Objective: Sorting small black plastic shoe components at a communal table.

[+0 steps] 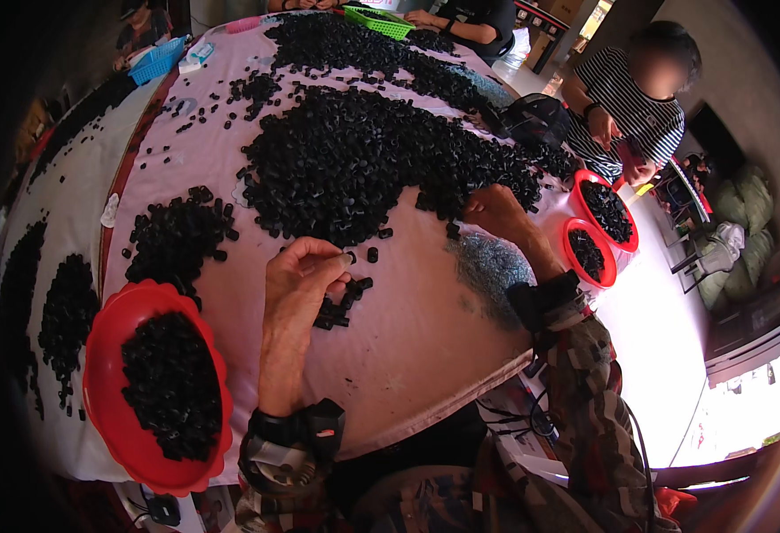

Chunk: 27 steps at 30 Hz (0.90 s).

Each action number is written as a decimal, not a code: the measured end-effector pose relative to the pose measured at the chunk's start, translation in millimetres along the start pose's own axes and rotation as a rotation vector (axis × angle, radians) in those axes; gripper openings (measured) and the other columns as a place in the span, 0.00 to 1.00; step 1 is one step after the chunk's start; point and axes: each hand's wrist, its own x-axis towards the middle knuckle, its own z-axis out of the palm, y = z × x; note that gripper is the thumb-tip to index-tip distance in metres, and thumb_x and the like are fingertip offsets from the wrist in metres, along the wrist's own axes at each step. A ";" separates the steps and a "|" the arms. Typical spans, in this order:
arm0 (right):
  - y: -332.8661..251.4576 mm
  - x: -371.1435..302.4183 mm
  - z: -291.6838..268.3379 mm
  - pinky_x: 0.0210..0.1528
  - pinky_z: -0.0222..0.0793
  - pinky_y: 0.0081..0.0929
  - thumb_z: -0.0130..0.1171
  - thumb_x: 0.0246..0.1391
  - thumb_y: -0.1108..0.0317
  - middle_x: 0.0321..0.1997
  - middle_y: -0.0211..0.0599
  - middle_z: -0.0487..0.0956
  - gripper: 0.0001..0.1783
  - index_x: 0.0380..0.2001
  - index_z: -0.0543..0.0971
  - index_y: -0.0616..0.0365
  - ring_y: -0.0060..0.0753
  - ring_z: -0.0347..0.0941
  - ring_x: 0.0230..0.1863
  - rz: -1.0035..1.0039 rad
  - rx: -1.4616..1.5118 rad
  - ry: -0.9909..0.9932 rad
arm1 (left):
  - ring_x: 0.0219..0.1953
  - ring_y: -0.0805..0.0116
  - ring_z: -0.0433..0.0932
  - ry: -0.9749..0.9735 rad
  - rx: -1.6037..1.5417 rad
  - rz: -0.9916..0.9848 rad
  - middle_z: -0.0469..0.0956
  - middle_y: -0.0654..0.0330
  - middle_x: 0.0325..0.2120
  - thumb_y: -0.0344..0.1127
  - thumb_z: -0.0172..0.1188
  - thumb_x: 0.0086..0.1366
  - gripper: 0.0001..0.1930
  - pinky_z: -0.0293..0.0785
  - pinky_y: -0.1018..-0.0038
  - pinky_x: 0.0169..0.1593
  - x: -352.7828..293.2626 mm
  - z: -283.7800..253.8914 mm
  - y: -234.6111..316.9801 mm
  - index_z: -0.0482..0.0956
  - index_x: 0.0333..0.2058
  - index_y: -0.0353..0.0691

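Note:
My left hand (305, 266) is closed in a pinch over the cloth-covered table, with a small black plastic piece (351, 258) between thumb and forefinger. Just below those fingers lies a little cluster of similar black pieces (335, 308). At the near right edge of the big heap of black pieces (345, 160), my right hand (501, 213) has its fingers curled inward; what they hold, if anything, is hidden. Beside that wrist spreads a grey-blue patch of tiny shiny bits (489, 274), too small to name.
A scalloped red bowl (97, 382) full of black pieces stands at left, near a smaller pile (172, 233). Two red bowls (574, 258) sit at the right edge. A person in a striped top (629, 115) works beyond them. Green (381, 24) and blue baskets (157, 60) stand far off.

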 end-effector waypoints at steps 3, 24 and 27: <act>-1.5 9.7 -1.7 0.30 0.75 0.27 0.62 0.40 0.72 0.26 0.41 0.81 0.12 0.32 0.82 0.65 0.29 0.78 0.27 -0.061 0.409 -0.055 | 0.27 0.76 0.78 0.017 0.015 -0.006 0.77 0.60 0.26 0.25 0.64 0.54 0.06 0.74 0.84 0.30 0.3 -2.1 -0.1 0.78 0.32 0.34; 20.0 17.1 0.4 0.34 0.75 0.26 0.63 0.41 0.74 0.30 0.42 0.81 0.15 0.36 0.79 0.68 0.29 0.79 0.33 -0.087 0.451 -0.149 | 0.28 0.75 0.79 0.019 0.087 0.006 0.79 0.61 0.27 0.27 0.64 0.56 0.06 0.75 0.83 0.33 1.2 -5.6 -4.1 0.78 0.32 0.37; 10.5 20.3 -17.3 0.33 0.75 0.25 0.57 0.44 0.81 0.30 0.40 0.81 0.13 0.36 0.79 0.69 0.30 0.79 0.30 -0.009 0.609 -0.065 | 0.28 0.75 0.78 0.024 0.082 0.002 0.79 0.61 0.27 0.28 0.64 0.56 0.06 0.75 0.83 0.33 -0.2 -7.1 -2.8 0.78 0.32 0.36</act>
